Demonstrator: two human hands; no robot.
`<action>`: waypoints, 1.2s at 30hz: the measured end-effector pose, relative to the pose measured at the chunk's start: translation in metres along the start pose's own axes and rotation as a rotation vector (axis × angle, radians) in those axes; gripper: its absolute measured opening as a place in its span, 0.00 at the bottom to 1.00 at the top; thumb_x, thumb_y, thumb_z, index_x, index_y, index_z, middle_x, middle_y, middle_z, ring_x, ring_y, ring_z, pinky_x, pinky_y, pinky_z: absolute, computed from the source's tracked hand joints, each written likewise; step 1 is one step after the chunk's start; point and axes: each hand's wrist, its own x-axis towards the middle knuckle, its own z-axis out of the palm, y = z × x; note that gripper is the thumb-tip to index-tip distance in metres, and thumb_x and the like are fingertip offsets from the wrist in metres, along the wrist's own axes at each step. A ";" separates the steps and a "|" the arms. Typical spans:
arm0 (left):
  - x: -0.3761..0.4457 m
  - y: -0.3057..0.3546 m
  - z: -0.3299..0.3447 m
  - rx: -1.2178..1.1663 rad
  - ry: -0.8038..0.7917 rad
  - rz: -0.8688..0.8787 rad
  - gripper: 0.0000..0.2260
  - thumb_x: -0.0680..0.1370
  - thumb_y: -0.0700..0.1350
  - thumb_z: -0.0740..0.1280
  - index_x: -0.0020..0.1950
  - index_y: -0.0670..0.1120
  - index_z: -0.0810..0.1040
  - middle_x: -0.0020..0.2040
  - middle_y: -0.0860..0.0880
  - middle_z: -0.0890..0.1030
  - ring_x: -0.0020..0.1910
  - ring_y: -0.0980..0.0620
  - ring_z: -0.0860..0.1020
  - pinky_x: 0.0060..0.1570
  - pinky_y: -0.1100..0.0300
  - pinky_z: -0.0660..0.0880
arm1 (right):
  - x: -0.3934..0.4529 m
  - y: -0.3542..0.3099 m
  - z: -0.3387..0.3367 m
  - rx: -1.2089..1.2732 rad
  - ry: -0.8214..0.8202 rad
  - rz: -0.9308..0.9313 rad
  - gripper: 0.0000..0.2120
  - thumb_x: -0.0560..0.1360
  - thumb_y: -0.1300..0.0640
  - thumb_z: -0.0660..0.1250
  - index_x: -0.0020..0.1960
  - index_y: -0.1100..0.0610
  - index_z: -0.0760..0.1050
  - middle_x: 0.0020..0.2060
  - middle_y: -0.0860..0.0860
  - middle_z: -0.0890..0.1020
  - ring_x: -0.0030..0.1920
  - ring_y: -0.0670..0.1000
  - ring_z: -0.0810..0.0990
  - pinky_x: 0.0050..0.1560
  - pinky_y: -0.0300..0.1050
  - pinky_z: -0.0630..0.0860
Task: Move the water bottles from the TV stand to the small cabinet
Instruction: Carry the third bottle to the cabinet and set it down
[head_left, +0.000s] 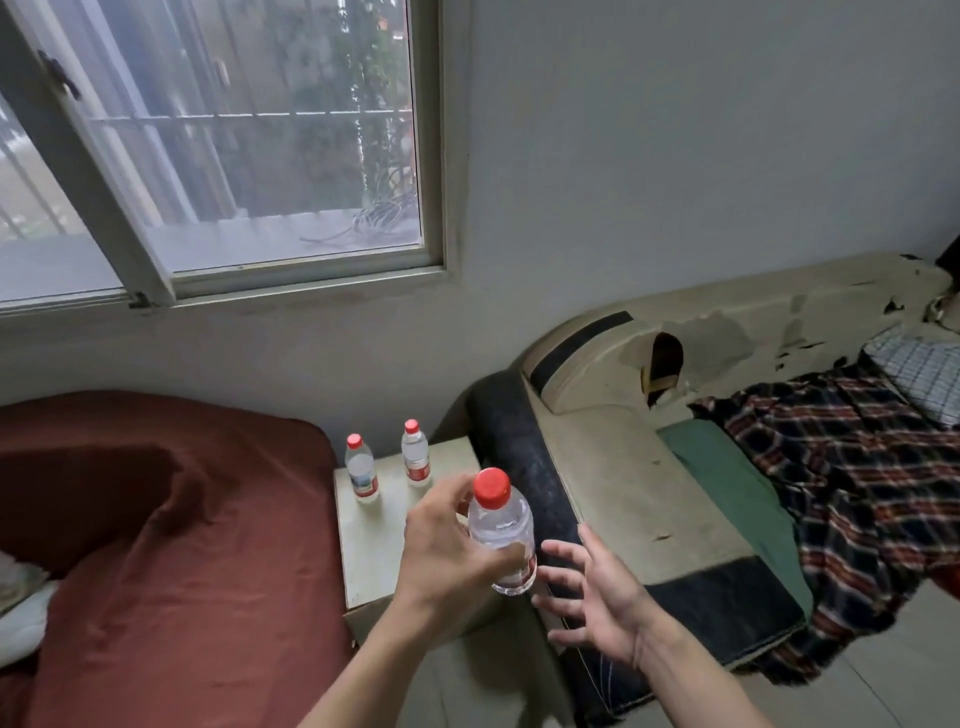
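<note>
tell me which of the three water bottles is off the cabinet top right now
The nearest bottle, gripped in the left hand and tilted in the air. The other two, the back left bottle and back right bottle, stand upright on the small cabinet.

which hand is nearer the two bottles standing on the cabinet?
Left. The left hand, holding a third bottle, is just in front of the two bottles; the right hand is farther off, open.

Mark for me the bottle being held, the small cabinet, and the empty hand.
held bottle (501, 525): head view, on its clear body below the red cap.
small cabinet (374, 540): head view, on the bare top in front of two standing bottles.
right hand (597, 603): head view, on the open palm.
</note>
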 end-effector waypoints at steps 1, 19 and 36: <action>0.009 -0.003 0.005 0.008 0.009 -0.014 0.18 0.59 0.52 0.75 0.47 0.58 0.79 0.42 0.58 0.82 0.44 0.58 0.80 0.43 0.61 0.79 | 0.011 -0.006 -0.004 -0.002 -0.006 0.008 0.30 0.77 0.30 0.47 0.65 0.48 0.74 0.59 0.53 0.82 0.54 0.57 0.81 0.58 0.60 0.72; 0.170 -0.041 0.081 0.173 0.086 -0.197 0.18 0.58 0.50 0.77 0.45 0.57 0.79 0.38 0.58 0.81 0.41 0.58 0.79 0.40 0.65 0.75 | 0.158 -0.137 -0.051 -0.070 -0.118 0.144 0.29 0.78 0.32 0.49 0.65 0.49 0.74 0.61 0.52 0.81 0.59 0.58 0.79 0.59 0.62 0.71; 0.266 -0.127 0.064 0.102 0.066 -0.254 0.22 0.59 0.50 0.78 0.50 0.60 0.77 0.45 0.59 0.82 0.46 0.60 0.80 0.41 0.70 0.75 | 0.236 -0.197 -0.004 -0.081 -0.004 0.158 0.28 0.79 0.34 0.50 0.69 0.51 0.72 0.64 0.54 0.78 0.60 0.55 0.76 0.53 0.55 0.72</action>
